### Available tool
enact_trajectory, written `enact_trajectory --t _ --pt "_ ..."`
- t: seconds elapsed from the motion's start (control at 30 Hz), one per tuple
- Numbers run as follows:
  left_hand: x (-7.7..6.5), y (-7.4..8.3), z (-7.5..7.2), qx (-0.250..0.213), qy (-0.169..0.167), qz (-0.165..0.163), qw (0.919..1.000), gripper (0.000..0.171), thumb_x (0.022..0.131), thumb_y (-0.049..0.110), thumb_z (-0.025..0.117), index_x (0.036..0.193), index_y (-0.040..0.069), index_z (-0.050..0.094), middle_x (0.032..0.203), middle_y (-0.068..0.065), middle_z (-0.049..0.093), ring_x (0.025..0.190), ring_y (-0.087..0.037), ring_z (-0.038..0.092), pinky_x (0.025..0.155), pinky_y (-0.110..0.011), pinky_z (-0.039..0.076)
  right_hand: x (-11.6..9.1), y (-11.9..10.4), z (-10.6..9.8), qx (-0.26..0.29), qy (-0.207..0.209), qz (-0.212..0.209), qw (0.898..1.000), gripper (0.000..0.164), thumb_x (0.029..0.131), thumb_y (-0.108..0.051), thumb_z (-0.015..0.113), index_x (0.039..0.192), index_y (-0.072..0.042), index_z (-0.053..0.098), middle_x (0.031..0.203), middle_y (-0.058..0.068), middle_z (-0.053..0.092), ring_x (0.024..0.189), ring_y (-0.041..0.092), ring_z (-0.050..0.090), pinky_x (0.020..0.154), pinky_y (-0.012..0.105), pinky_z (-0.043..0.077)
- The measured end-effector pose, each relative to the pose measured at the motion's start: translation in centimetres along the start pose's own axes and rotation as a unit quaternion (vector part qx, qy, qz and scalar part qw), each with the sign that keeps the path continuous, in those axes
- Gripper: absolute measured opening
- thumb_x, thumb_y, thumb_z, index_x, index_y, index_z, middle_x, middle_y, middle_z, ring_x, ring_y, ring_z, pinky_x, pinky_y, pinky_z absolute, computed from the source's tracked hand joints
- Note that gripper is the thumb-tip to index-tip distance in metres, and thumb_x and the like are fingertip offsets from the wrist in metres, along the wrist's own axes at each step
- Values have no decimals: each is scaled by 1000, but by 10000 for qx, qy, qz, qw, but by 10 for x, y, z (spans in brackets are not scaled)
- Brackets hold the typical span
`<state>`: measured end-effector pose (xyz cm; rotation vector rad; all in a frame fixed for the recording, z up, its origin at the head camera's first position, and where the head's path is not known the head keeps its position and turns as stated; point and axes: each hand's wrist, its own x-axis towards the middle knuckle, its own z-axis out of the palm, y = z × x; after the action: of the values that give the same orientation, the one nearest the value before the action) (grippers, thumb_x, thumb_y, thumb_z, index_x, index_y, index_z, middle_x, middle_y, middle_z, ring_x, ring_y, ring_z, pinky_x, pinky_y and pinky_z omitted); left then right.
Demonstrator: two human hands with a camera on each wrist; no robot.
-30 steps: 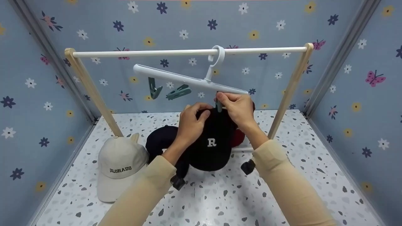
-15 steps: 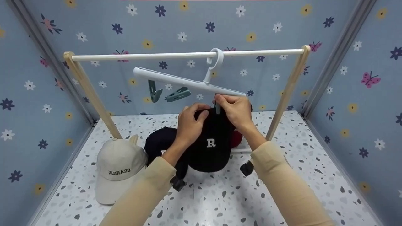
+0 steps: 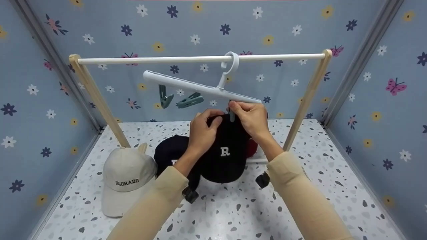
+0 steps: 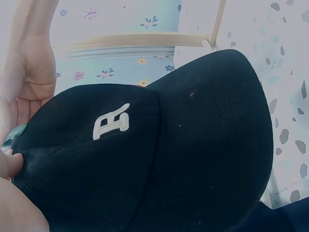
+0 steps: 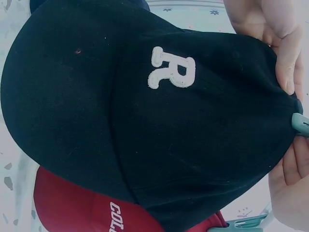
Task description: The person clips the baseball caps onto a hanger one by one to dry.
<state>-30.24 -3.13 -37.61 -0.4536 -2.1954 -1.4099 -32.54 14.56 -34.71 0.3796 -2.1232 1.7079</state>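
A black cap (image 3: 230,136) with a white letter R hangs brim-down below the white hanger (image 3: 200,87). My left hand (image 3: 202,130) pinches the cap's top edge between thumb and fingers. With the right hand (image 3: 252,118) I pinch a green clip (image 3: 232,115) under the hanger's lower right part; its tip bites the cap's edge, as the right wrist view shows at the clip's end (image 5: 300,124). The hanger tilts down to the right. Behind the black cap is a red cap (image 5: 87,203), with another green clip (image 5: 244,224) at its edge.
The hanger hooks over a white rod (image 3: 150,60) between wooden posts (image 3: 100,103). Two more green clips, an upright one (image 3: 163,96) and a slanted one (image 3: 190,100), hang at left. A beige cap (image 3: 128,170) and a navy cap (image 3: 170,148) sit on the speckled surface (image 3: 233,213).
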Motion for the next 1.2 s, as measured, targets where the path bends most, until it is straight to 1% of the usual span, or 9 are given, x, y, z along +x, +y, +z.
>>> enact_trajectory --t 0.2,0.27,0.4,0.57,0.67,0.9,1.03,1.2 --pt "0 1 0 45 57 49 10000 14 103 15 72 114 14 79 113 1 78 101 -21 63 94 -39 48 0 0 -1 -3 -55 94 9999 26 96 -34 82 99 -9 87 100 3 82 84 9 63 77 23 50" --pt "1 1 0 34 70 52 10000 13 102 15 72 114 14 79 112 2 78 100 -21 63 94 -39 48 0 0 -2 43 -119 139 9998 28 96 -34 82 101 -7 87 101 3 82 84 10 63 76 23 49" --pt "1 -1 -1 33 86 34 10000 13 102 14 73 114 14 79 112 3 78 101 -20 63 95 -39 47 -1 -1 -3 114 -305 208 9993 30 97 -35 80 105 -7 86 103 4 82 86 11 63 77 24 49" --pt "0 -2 -3 49 71 78 9999 13 103 15 72 114 15 79 112 3 77 102 -20 63 96 -39 47 -2 -2 -5 113 -502 226 9984 27 99 -35 78 108 -11 86 106 3 82 95 12 66 84 26 51" --pt "-1 -2 -4 20 31 69 10000 14 104 16 71 116 16 78 113 3 77 102 -19 63 95 -39 48 -2 -2 -6 75 -632 250 9977 29 100 -36 77 111 -11 85 109 3 82 101 13 68 90 28 52" --pt "0 -3 -5 77 -78 -20 9999 16 105 19 70 118 18 78 115 4 77 103 -19 62 98 -40 46 -3 -3 -11 -242 -809 263 9961 36 100 -39 76 123 -12 81 124 3 78 120 17 70 104 37 53" --pt "1 -4 -5 78 -71 -13 9999 17 105 19 70 120 18 77 117 4 77 106 -20 63 100 -42 45 -4 -1 -14 -302 -895 207 9953 40 100 -39 76 129 -12 78 130 5 75 123 20 69 107 40 53" --pt "2 -3 -4 52 -161 -33 9999 18 105 20 69 121 19 77 119 5 77 107 -19 62 101 -40 45 -5 1 -17 -239 -965 144 9949 41 101 -38 75 133 -12 76 130 5 75 123 20 68 107 42 52"
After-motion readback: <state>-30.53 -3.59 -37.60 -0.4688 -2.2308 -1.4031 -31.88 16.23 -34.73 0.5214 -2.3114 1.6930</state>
